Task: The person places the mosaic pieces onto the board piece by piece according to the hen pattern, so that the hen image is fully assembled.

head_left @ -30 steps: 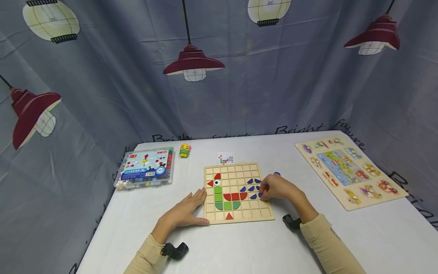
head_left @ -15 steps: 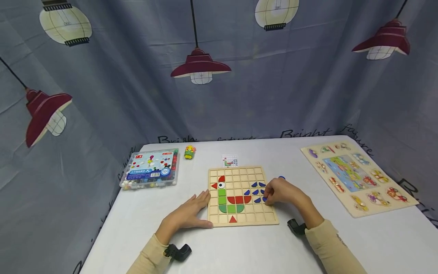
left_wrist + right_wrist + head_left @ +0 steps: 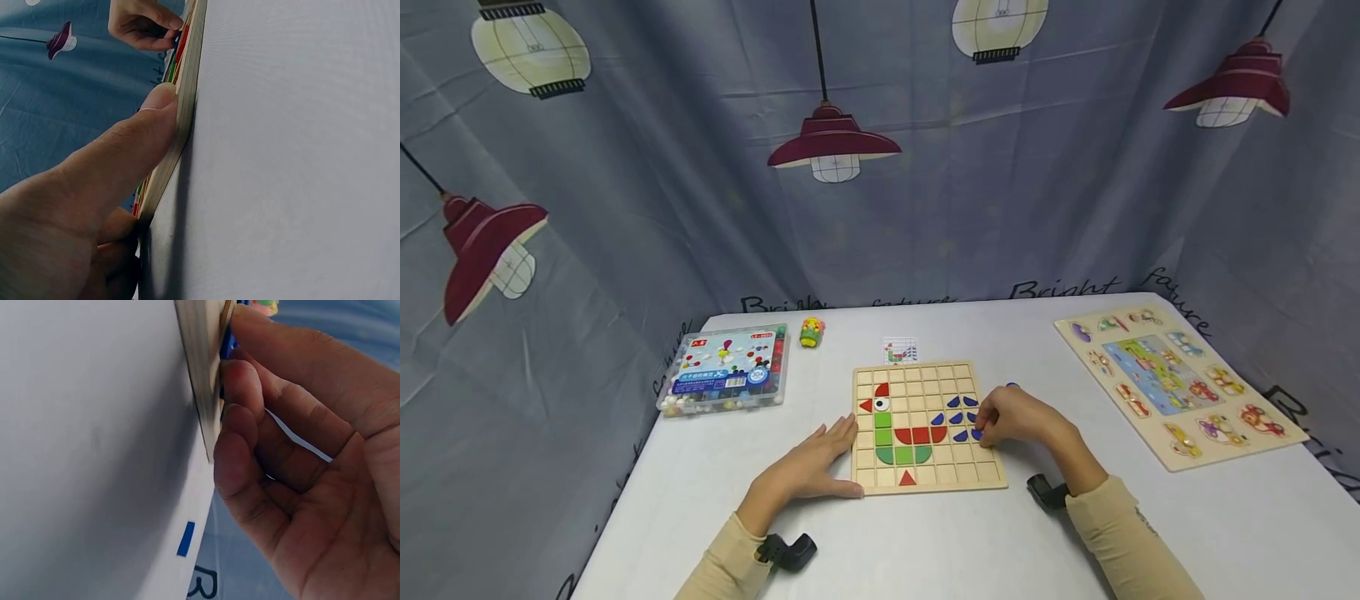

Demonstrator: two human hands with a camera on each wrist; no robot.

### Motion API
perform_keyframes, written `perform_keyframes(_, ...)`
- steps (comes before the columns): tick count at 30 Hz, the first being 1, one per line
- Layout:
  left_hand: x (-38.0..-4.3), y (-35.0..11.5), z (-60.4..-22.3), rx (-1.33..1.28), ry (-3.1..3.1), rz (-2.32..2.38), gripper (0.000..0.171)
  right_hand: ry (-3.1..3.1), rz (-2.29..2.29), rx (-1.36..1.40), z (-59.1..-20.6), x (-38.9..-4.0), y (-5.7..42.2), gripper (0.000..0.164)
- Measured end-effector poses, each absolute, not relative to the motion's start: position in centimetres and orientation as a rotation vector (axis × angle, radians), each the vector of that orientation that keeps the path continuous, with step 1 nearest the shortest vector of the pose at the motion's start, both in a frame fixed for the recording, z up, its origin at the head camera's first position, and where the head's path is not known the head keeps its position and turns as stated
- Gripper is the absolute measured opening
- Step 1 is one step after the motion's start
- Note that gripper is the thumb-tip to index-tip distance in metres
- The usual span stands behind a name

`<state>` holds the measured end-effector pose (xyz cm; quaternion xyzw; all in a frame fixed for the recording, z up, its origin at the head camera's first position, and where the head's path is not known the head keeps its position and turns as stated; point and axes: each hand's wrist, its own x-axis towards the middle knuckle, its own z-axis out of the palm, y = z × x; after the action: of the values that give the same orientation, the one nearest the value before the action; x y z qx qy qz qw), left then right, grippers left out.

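A wooden grid board [image 3: 917, 379] lies on the white table, bearing red, green and blue pieces in a bird-like shape. My left hand [image 3: 801, 467] rests at its left side, fingers extended and spread. In the left wrist view the thumb [image 3: 140, 134] presses against the board's edge. At the right side of the grid, my right hand [image 3: 1018, 417] pinches a blue half-round piece [image 3: 229, 340] between thumb and fingertips, low over the board. Several similar blue pieces [image 3: 957, 418] sit just left of those fingertips. A loose blue piece [image 3: 185, 539] lies on the table beyond this hand.
Behind the board is a small picture card [image 3: 899, 350] with a similar bird. A clear plastic box [image 3: 722, 398] of colourful parts stands at the back left, beside a small yellow-green figurine [image 3: 811, 333]. A wooden vehicle puzzle [image 3: 1138, 437] lies on the right.
The whole head view shifts slightly. Both hands keep their places at the board, with the right fingertips staying at the same blue piece.
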<state>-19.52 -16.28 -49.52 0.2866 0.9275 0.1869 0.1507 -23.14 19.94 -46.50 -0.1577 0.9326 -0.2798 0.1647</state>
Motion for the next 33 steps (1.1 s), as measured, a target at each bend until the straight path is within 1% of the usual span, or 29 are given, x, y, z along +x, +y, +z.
perform_keyframes(3,-19.5,-16.3,-49.6,0.827,2.663,0.542,0.106,2.655,-0.799,-0.474,-46.4,-23.3,20.5,0.016)
perform_keyframes(10,-19.5,-16.3,-49.7,0.834,2.663,0.544,0.106,2.652,-0.824,-0.312,-46.7,-23.8,22.2,0.021)
perform_keyframes(14,-19.6,-16.4,-49.8,0.841,2.666,0.540,0.106,2.660,-0.852,-0.269,-46.8,-24.1,23.3,0.024)
perform_keyframes(24,-19.7,-16.3,-49.3,0.835,2.675,0.536,0.106,2.730,-0.891,-0.212,-47.4,-25.3,25.4,0.020)
perform_keyframes(33,-19.5,-16.3,-49.5,0.835,2.666,0.554,0.106,2.774,-0.879,-0.157,-48.2,-26.0,26.6,0.023)
